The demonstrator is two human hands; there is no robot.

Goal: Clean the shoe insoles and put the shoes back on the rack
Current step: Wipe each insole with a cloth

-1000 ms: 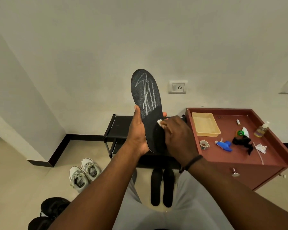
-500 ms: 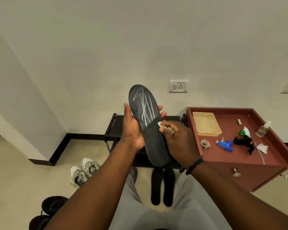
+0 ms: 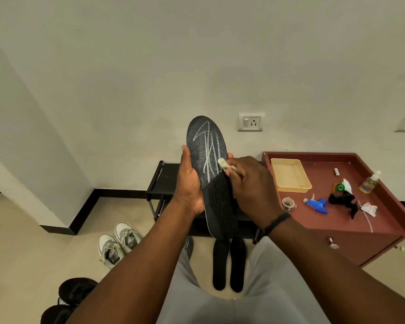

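Note:
My left hand (image 3: 188,183) grips a black insole (image 3: 211,164) upright in front of me; white chalk-like scribbles mark its upper half. My right hand (image 3: 253,188) pinches a small white wipe (image 3: 223,163) and presses it against the insole's right edge, at the lower end of the scribbles. Two more black insoles (image 3: 228,265) lie side by side on the floor between my knees. A pair of white sneakers (image 3: 117,242) stands on the floor to the left, and a black pair (image 3: 68,298) sits at the lower left. The black shoe rack (image 3: 164,181) stands against the wall behind my hands.
A red-brown cabinet (image 3: 384,232) at the right carries a yellow tray (image 3: 290,174), a roll of tape (image 3: 288,203), a blue spray head (image 3: 317,204), a black object (image 3: 343,199), a soap bottle (image 3: 369,182) and crumpled paper (image 3: 368,208). Wall sockets (image 3: 250,122) sit above.
The insole dropped lower and then rose slightly. My right hand moved the wipe up along the insole's right side toward the scribbles.

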